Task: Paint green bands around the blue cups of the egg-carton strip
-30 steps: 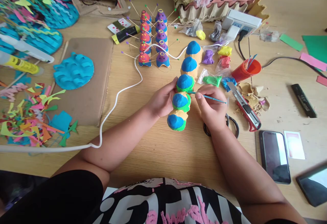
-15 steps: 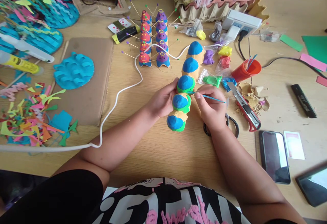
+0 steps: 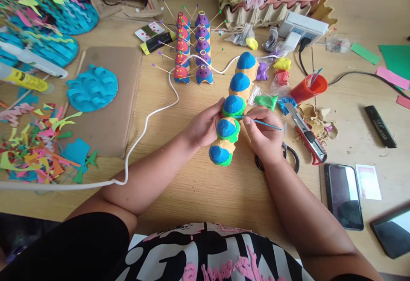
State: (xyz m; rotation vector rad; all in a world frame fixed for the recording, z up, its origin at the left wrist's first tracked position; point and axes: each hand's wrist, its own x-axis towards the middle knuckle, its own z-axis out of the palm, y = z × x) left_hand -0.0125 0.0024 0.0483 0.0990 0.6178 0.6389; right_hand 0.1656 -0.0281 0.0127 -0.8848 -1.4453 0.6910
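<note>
A strip of egg-carton cups [image 3: 239,85] runs up the middle, each cup topped with blue clay; the three nearest me also carry green clay. My left hand [image 3: 207,124] grips the strip from its left side, fingers partly hidden behind it. Between the thumb and fingers of my right hand [image 3: 264,133] is a thin blue stick [image 3: 267,124], its tip against the green clay of the third cup from my end. A bag of green clay [image 3: 266,100] lies just beyond my right hand.
Red [image 3: 182,72] and purple [image 3: 204,72] carton figures with pins stand behind. A white cable [image 3: 145,123] crosses the left side. Scissors [image 3: 293,157], a box cutter [image 3: 309,136], an orange cup [image 3: 309,88] and a phone [image 3: 344,195] lie right.
The far end of the strip has shifted very slightly to the right. Both hands keep nearly the same place and grip.
</note>
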